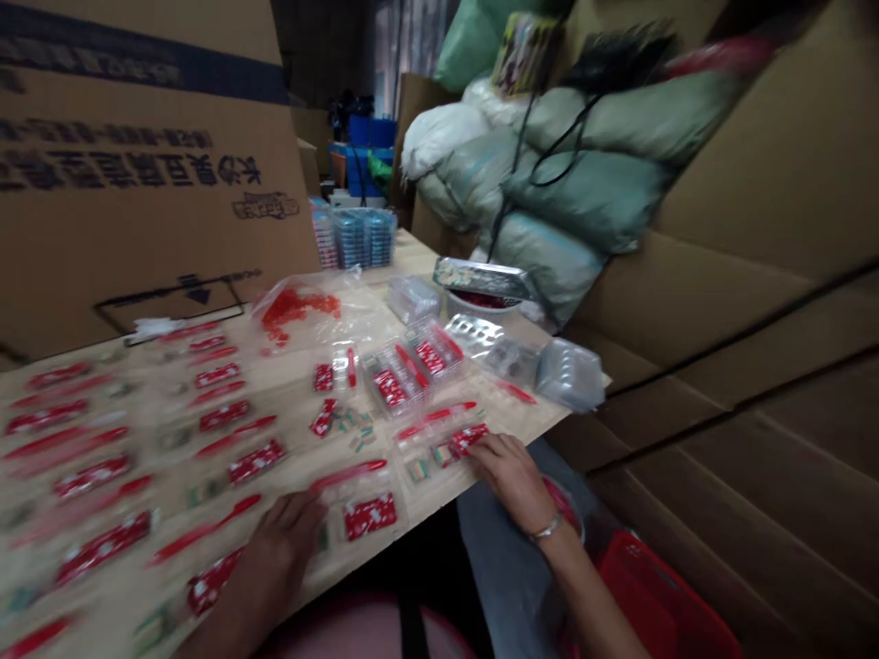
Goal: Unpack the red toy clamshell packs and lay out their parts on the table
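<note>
My left hand (285, 540) is palm down at the table's front, its fingertips at the left edge of a clear plastic tray. In that tray lie a red stick-like piece (350, 475) and a red-and-white patterned packet (371, 516). Its fingers are stretched out, somewhat blurred. The fingers of my right hand (509, 474) close on the right end of another patterned packet (468, 437) in the neighbouring clear tray. Beside this packet are small striped pieces (417, 469), with a red stick (438, 419) behind. My right fingertips are partly hidden.
Rows of similar filled trays cover the left of the wooden table (385, 595). Farther back are a clear bag of orange-red pieces (298, 316), stacked clear trays (569, 375) and a bowl (481, 302). A large carton (151, 229) stands left; cardboard (769, 384) rises right.
</note>
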Motion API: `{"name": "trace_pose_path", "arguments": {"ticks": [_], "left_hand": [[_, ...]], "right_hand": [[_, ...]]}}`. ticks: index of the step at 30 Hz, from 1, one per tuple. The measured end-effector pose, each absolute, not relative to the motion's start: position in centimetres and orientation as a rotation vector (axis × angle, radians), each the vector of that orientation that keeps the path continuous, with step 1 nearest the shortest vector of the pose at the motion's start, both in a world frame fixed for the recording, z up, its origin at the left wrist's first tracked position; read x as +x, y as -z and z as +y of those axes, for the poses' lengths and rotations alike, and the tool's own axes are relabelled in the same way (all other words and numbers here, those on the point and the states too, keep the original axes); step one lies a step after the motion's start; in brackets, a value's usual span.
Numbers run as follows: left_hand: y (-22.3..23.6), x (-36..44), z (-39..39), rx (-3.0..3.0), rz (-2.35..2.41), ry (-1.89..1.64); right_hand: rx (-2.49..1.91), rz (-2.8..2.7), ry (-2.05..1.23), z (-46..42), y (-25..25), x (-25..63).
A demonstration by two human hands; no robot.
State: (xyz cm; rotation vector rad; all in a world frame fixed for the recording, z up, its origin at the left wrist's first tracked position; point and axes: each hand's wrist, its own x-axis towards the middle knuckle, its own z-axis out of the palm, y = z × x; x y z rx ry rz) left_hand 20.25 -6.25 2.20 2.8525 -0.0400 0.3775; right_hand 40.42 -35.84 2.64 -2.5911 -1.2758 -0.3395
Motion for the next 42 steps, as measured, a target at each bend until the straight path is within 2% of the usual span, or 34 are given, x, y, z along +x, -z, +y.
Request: {"name": "trace_pose_path", "arguments": {"ticks": [6,14,18,22,27,32,37,42], "left_hand": [[-3.9,20.4,-5.7,2.697,-0.021,-0.210],[-2.9,20.8,-5.1,2.636,-0.008,-0.375],[-5.1,21.8,-5.6,2.347,0.240,-0.286],[-8.6,23.9,-7.4,1.753,0.474,-0.051],[-9.2,25.2,-9.1,1.112,0.345,0.260],[-8.2,23.4,-10.4,0.992,0.436,0.178],[-9.0,22.1,-11.7,0.892,0.577,0.052],[-8.8,21.6,-11.9,0.901,0.549,-0.097]], "right_hand": [[-2.438,-1.428,0.503,-37.2,-1.9,41.3],[-2.457,-1.348,0.529,-36.9,-4.1,40.5],[-2.379,-1.365,0.521,-36.6,-5.9,39.2],[-2.129,-1.559,0.433,-34.4,-8.0,36.4],[-1.905,-1.796,0.206,-31.2,-9.6,33.6],[-1.809,-1.590,-0.154,-29.2,-10.3,34.3],[-2.228,-1.275,-0.055,-25.0,-10.7,34.6],[-2.540,-1.327,-0.070,-21.7,-11.8,33.2]]}}
